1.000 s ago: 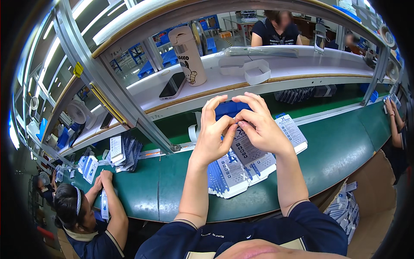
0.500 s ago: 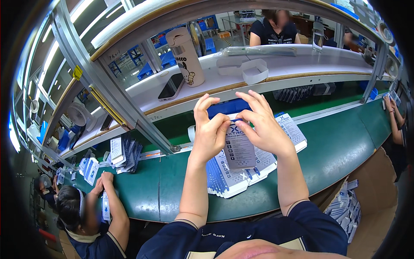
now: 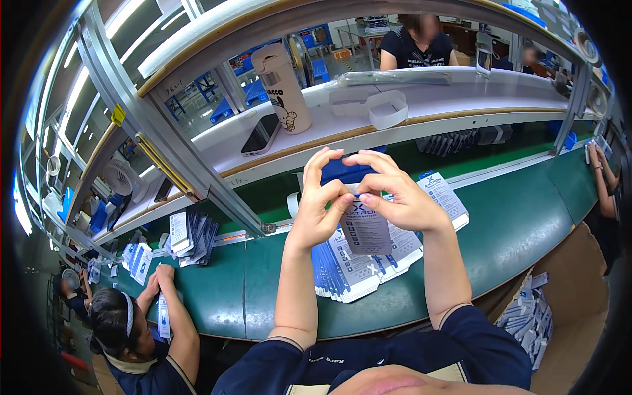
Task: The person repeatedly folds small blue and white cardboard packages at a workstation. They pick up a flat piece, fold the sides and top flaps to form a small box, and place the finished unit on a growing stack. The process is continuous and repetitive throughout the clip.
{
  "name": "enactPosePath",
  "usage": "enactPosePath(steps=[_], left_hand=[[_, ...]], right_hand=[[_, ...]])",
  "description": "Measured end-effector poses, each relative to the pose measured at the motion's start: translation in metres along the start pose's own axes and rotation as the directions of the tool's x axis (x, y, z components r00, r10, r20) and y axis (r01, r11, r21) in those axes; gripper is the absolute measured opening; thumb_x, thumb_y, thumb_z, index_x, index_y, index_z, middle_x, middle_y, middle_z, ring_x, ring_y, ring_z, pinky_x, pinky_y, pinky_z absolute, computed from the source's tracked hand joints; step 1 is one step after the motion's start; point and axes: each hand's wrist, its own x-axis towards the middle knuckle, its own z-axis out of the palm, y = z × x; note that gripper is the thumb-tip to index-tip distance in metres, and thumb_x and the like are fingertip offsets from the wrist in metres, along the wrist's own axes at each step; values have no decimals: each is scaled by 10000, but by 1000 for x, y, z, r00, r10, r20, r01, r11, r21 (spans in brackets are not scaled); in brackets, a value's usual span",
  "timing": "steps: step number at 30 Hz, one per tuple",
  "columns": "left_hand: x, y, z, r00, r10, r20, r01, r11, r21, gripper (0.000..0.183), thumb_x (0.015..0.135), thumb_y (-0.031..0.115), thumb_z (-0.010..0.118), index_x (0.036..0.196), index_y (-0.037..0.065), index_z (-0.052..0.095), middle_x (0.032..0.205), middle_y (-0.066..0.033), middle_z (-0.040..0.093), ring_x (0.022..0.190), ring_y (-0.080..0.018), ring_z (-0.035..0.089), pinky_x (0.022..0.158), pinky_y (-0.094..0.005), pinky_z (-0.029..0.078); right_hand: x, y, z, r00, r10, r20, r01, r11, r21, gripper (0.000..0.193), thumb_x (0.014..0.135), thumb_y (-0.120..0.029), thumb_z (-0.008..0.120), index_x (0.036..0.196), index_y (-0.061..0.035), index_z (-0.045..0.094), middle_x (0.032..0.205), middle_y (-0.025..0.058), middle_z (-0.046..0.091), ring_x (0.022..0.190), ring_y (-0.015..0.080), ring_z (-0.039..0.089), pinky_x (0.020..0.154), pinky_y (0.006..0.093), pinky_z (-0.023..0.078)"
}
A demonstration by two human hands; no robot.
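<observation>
- Printed carton [image 3: 367, 236]: held over the fanned carton stack [image 3: 341, 271] on the green worktable [image 3: 214, 299].
- Left hand [image 3: 320, 209]: thumb and forefinger pinch the carton's top edge.
- Right hand [image 3: 403, 203]: pinches the same edge, right of the left hand.
- Far side: white shelf [image 3: 461, 99] bearing smartphone [image 3: 261, 135] and tumbler [image 3: 287, 99].
- Near right: cardboard box [image 3: 582, 296].

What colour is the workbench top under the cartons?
Green workbench top, seen best in the head view.

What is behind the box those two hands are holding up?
Flat blue-and-white cartons on the green table show past its sides and lower edge. The box hides whatever is directly behind it.
</observation>
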Motion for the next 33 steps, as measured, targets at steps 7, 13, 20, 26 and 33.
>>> enactPosePath(steps=[7, 13, 20, 26, 33], left_hand=[[1, 2, 5, 994, -20, -107, 11, 996, -87, 92, 792, 131, 700, 767, 48, 673, 1406, -198, 408, 1347, -377, 346, 1096, -483, 271], [0, -1, 1, 996, 5, -86, -14, 994, -108, 91, 793, 137, 709, 781, 49, 690, 1397, -198, 421, 1322, -359, 394, 1078, -465, 309], [3, 3, 5, 992, -30, -123, 25, 999, -37, 193, 828, 108, 709, 1009, 42, 687, 1353, -179, 471, 1241, -313, 483, 1028, -426, 385], [1, 0, 22, 922, -250, -297, 128, 918, -376, 556, 882, 51, 683, 1375, 19, 429, 1008, -118, 666, 848, -154, 660, 764, -271, 537], [0, 8, 27, 874, -253, -415, 104, 931, -350, 305, 955, 57, 581, 1244, -39, 565, 1040, -118, 671, 889, -117, 626, 771, -234, 498]], right_hand=[[-2, -7, 0, 999, -29, -17, 28, 999, -34, 120, 847, -147, 654, 842, -27, 652, 1381, 124, 495, 1345, 340, 353, 1057, 450, 329], [1, -7, -2, 999, -37, -20, 39, 996, 82, 139, 855, -147, 655, 817, -14, 640, 1326, 129, 548, 1209, 302, 485, 964, 417, 405], [2, 0, -1, 989, -11, -147, 15, 1000, 22, 123, 847, -112, 667, 834, 9, 648, 986, 123, 663, 834, 222, 623, 710, 321, 488], [4, -3, 2, 920, 166, -354, -124, 983, 138, 110, 855, -79, 675, 845, 30, 663, 795, 44, 629, 670, 79, 554, 549, 226, 423], [6, -13, 15, 945, 136, -297, 16, 888, 459, 450, 871, -112, 695, 1275, -50, 506, 949, 57, 627, 849, 104, 616, 732, 234, 496]])
